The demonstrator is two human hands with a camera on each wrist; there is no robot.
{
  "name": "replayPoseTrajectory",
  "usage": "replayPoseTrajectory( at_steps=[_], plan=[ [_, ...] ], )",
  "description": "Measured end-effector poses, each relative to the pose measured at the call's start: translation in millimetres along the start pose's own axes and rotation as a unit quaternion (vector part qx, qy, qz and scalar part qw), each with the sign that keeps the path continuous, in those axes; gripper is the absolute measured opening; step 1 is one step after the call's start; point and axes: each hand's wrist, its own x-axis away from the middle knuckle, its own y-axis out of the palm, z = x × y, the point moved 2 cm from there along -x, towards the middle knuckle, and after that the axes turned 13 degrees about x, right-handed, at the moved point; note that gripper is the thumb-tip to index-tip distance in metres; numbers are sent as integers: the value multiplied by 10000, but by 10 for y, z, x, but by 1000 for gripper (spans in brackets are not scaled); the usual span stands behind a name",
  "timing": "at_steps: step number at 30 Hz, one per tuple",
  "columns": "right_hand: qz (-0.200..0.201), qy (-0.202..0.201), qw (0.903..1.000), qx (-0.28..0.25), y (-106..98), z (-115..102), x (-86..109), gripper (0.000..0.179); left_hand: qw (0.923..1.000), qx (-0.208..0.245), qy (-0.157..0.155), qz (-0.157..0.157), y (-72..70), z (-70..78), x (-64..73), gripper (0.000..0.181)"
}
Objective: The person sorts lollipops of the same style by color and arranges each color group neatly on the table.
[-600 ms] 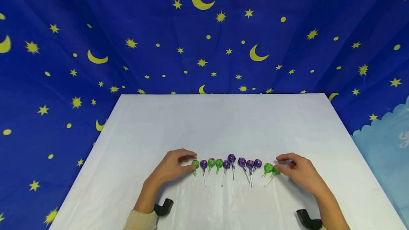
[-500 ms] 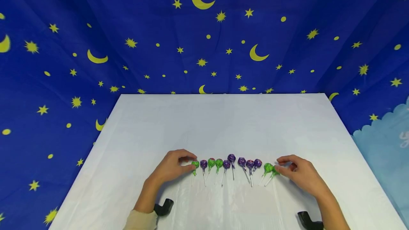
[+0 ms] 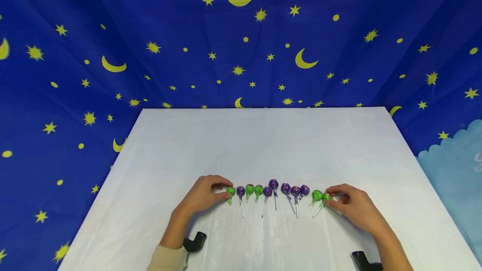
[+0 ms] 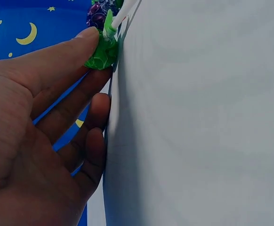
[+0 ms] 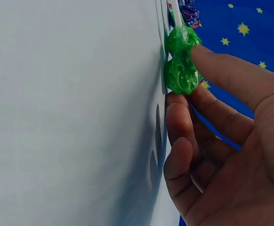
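Observation:
A row of wrapped lollipops, several purple and several green, lies on the white table (image 3: 263,145), sticks pointing toward the person. At the row's left end, my left hand (image 3: 205,193) pinches the head of a green lollipop (image 3: 230,190) between thumb and fingers; the left wrist view shows the thumb on its green wrapper (image 4: 102,52). On the opposite end, my right hand (image 3: 354,204) pinches the outermost green lollipop (image 3: 326,198), thumb on the near side. Another green lollipop (image 3: 316,195) sits right beside that one. Between the hands are purple lollipops (image 3: 295,191) and two more green ones.
One purple lollipop (image 3: 273,184) sits slightly farther back than its neighbours. Black curved pieces (image 3: 195,242) show at both wrists. Behind the table hangs a blue cloth (image 3: 188,24) with yellow moons and stars; a light blue patch (image 3: 452,166) is at the right.
My right hand has shifted slightly right and down, so more of the outermost green lollipop shows. The head view has tilted a little. My left hand stays at its lollipop.

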Motion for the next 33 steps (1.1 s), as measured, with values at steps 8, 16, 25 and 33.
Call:
replayPoseTrajectory(
  at_steps=[8,16,25,33],
  plan=[
    [137,-47,9998,116,29,-14,-16,35,9998,36,-186,57,-3,-16,-1,23],
    [53,6,9999,116,53,7,22,34,9987,319,-392,33,-21,-33,9,20],
    [107,-38,9998,150,42,2,-12,32,9981,461,-352,192,-46,-1,-125,20],
    [19,-13,9999,105,29,-1,-26,33,9984,383,-299,302,-36,53,-329,20]
  ],
)
